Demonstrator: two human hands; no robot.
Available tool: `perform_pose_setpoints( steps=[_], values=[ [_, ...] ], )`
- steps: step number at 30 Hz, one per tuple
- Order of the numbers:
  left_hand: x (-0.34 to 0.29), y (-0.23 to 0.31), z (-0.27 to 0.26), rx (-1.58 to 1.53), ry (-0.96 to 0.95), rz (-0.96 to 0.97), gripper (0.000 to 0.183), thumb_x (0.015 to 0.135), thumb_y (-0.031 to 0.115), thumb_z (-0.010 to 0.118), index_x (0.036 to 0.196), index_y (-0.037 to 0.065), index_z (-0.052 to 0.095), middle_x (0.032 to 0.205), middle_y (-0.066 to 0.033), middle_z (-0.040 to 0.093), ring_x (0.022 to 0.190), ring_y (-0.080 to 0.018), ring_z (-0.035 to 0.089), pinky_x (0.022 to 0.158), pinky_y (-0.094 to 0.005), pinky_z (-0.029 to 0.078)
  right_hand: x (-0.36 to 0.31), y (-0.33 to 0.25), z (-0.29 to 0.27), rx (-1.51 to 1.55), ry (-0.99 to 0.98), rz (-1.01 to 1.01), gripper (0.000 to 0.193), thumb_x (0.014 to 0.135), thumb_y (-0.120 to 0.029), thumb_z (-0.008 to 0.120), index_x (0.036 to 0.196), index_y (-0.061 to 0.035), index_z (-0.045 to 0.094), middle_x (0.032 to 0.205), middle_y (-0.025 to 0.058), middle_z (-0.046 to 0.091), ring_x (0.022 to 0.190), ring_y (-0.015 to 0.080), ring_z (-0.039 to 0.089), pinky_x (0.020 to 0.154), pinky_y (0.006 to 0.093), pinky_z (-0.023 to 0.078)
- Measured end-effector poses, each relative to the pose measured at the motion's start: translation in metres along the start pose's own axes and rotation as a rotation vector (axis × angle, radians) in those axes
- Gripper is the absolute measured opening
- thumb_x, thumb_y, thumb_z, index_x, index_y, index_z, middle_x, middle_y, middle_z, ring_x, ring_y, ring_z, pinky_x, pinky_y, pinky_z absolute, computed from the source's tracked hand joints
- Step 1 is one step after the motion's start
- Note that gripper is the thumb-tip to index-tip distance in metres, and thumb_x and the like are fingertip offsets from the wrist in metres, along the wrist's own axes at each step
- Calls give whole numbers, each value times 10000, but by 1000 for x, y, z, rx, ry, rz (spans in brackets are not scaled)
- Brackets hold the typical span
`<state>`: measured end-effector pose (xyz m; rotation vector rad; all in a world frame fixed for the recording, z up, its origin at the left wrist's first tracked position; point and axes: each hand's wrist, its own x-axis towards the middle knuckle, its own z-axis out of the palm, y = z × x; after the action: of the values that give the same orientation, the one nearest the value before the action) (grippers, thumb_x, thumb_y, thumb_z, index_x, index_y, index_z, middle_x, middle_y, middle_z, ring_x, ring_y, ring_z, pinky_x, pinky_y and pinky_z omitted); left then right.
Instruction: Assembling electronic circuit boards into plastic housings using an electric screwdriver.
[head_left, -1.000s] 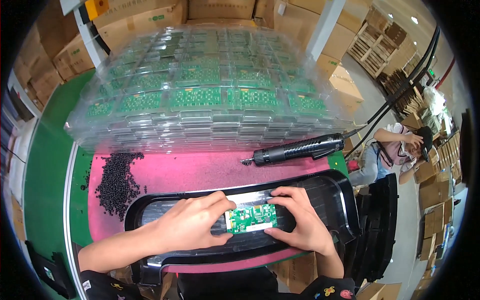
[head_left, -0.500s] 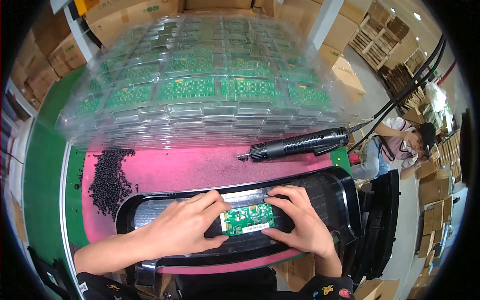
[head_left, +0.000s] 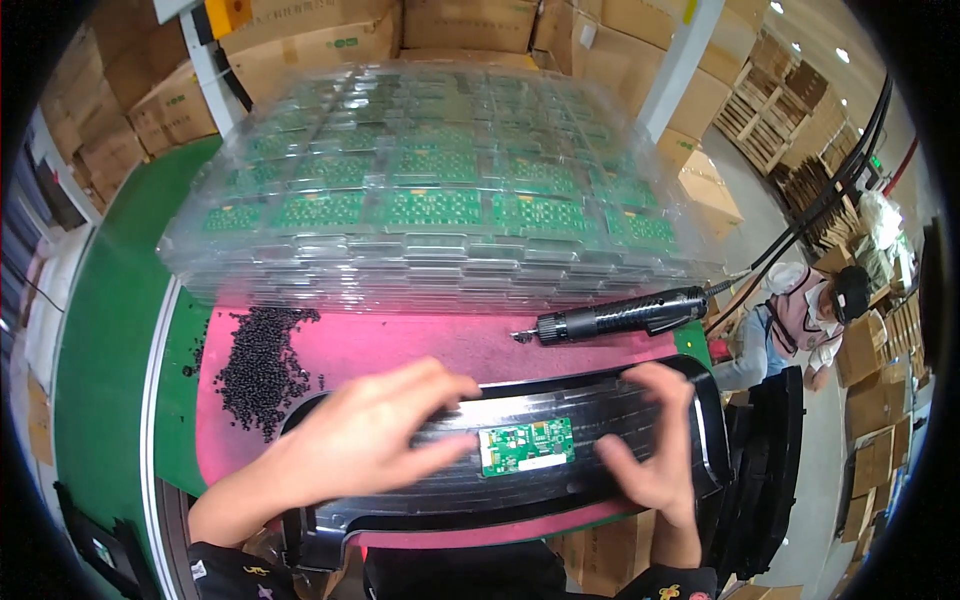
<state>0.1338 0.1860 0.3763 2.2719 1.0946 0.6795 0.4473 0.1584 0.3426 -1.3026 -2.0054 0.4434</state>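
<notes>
A green circuit board [head_left: 527,446] with a white connector at its left end lies in the middle of a long black plastic housing [head_left: 420,508]. To the left of the board, my left hand [head_left: 385,430] hovers over the housing, thumb and fingers spread and holding nothing; motion blurs it a little. My right hand [head_left: 655,445] is off the board's right end, its thumb and fingers apart and likewise free of anything. Both hands are clear of the board.
Behind the pink mat [head_left: 420,350] rise stacked clear trays [head_left: 420,245] of green circuit boards. A black electric screwdriver [head_left: 620,317] lies before them, its cable running right. Small black screws [head_left: 262,365] are heaped at left. Another person [head_left: 800,315] sits beyond the table, at right.
Both hands have let go of the circuit board and drawn apart, left and right. The board stays in the housing. The whole view has shifted slightly.
</notes>
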Motion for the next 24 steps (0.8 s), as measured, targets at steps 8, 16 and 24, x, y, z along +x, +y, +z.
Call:
perform_pose_setpoints(
  steps=[8,16,24],
  values=[
    [-35,-69,-49,571,53,-271,265,764,96,739,996,-4,660,972,-125,626,979,-335,606,830,-424,511,53,17,-55,-475,-12,218,592,858,-59,651,1412,-94,446,1299,189,493,1172,355,473,1043,411,376],
    [-56,-81,-57,583,69,-325,269,722,50,741,981,4,683,956,-128,655,992,-330,621,838,-428,519,72,28,-21,203,375,145,646,900,97,545,1436,-94,237,1389,156,389,1108,204,559,951,319,466],
    [-63,-86,-53,434,-30,-433,191,689,93,766,854,19,705,885,-165,680,869,-362,663,762,-456,533,104,-19,58,899,155,49,513,971,-93,577,1402,-40,303,1117,142,610,1092,255,593,1018,390,428]
  ],
)
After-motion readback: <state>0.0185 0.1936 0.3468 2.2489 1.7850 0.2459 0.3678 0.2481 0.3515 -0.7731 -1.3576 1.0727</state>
